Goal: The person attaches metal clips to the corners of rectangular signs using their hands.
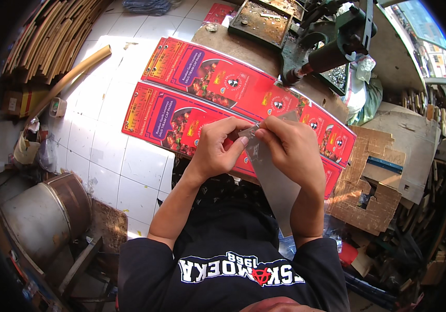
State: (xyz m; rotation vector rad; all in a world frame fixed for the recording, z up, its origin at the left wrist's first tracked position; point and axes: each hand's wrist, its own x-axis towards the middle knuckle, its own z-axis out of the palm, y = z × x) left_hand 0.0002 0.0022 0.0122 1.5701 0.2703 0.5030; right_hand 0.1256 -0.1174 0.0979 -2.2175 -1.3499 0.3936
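Note:
A long, flat grey strip (276,182) slants from between my hands down toward my right forearm. My right hand (291,148) is closed on its upper end, with fingers bent over the edge. At the strip's top left corner my left hand (220,145) pinches with thumb and fingers. Something small and shiny shows between the fingertips, too small to name. Beneath both hands lie two long red printed panels, the nearer panel (147,117) partly covered by my hands and the farther panel (257,86) beyond them.
A dark machine with a cylindrical head (327,54) stands at the far right of the panels, beside a metal tray (261,23) of scraps. Cut cardboard (358,177) lies to the right. A drum (43,210), a bamboo pole (72,78) and stacked wooden strips (51,36) are at left.

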